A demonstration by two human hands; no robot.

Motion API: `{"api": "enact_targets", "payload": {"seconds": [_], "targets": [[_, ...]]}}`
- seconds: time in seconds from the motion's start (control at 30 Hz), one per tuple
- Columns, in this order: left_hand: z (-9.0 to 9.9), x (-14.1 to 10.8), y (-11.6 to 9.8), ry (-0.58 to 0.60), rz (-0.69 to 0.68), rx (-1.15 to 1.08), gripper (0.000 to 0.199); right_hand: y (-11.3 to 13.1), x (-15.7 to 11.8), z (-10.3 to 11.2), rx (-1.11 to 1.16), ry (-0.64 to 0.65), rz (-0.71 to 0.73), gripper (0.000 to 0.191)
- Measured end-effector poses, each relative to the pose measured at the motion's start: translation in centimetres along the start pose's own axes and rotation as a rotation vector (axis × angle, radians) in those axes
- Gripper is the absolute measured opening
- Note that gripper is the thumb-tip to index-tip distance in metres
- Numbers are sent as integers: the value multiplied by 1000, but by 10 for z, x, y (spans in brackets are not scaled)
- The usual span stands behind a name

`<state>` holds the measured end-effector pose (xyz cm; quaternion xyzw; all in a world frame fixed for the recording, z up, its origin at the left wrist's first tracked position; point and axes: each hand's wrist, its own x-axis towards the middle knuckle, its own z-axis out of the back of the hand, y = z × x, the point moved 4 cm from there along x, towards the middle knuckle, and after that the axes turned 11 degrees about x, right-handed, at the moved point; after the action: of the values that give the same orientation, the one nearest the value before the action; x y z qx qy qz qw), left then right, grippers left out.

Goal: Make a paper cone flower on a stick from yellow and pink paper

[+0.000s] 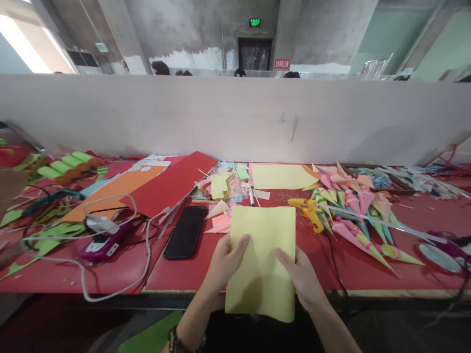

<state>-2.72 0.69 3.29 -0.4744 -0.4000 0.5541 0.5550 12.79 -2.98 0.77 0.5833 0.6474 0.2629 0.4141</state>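
A yellow sheet of paper, perhaps several layers, is held upright over the table's front edge, its lower part past the edge. My left hand grips its left side, thumb on the front and fingers behind. On the opposite side my right hand pinches it the same way. Behind the sheet's left edge lie pink paper pieces. A black phone rests to the left of my left hand. To the right of the sheet is a yellow glue gun.
Paper cones are piled at the right. Red card, orange card and a purple power strip with white cable lie at the left. A white partition stands behind the red table.
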Motion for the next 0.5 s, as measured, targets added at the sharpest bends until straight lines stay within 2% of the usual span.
{"api": "enact_targets", "payload": {"seconds": [0.2,0.37,0.5], "targets": [[-1,-1,-1,11,7,-7,50,1,-1,0,-21,0,17,47],[-1,-1,0,6,-4,-3,47,-1,-2,1,-46,-25,19,44],[-1,-2,-2,14,-13,7,44,1,-1,1,-52,4,0,48]]}}
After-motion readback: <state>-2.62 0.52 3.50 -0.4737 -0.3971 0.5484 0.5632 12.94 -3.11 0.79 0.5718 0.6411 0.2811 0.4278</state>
